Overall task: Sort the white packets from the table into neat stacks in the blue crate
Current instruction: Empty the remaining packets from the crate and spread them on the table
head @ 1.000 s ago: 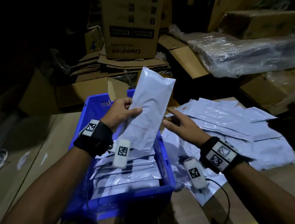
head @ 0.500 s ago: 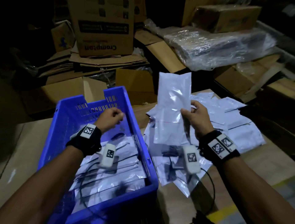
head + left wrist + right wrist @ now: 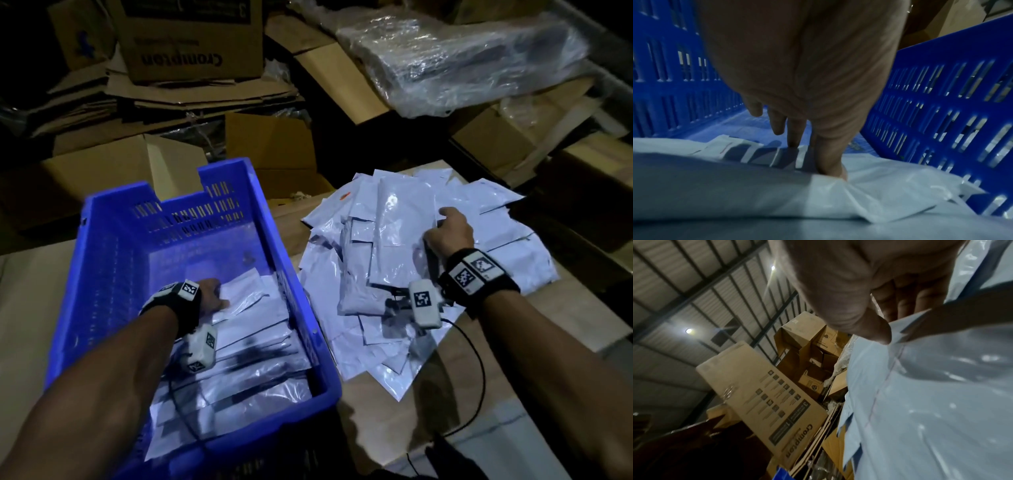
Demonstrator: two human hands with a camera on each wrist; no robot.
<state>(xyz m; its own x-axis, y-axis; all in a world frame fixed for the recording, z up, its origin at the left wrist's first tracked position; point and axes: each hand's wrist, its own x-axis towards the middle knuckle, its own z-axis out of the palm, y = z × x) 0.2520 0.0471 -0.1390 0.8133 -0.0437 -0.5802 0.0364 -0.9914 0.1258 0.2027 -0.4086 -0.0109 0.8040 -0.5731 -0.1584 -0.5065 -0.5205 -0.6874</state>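
The blue crate [image 3: 102, 274] stands on the left with a stack of white packets [image 3: 253, 346] in its near half. My left hand [image 3: 212, 296] is inside it, fingers straight, fingertips [image 3: 830, 170] pressing down on the top packet [image 3: 879, 191]. To the right a loose pile of white packets [image 3: 496, 212] covers the table. My right hand [image 3: 448, 233] lies on that pile and pinches the edge of one long packet [image 3: 400, 233] between thumb and fingers; in the right wrist view the thumb [image 3: 879, 331] sits on the packet [image 3: 931, 386].
Cardboard boxes crowd the back, among them a Crompton box [image 3: 191, 37] and an open box [image 3: 274, 147]. A plastic-wrapped bundle [image 3: 462, 58] lies at the back right. The far half of the crate floor [image 3: 191, 253] is bare. Brown tabletop [image 3: 394, 428] shows near me.
The long packet went from my left hand to my right, which has lowered it onto the table pile. My left hand has dropped into the crate onto the stack.
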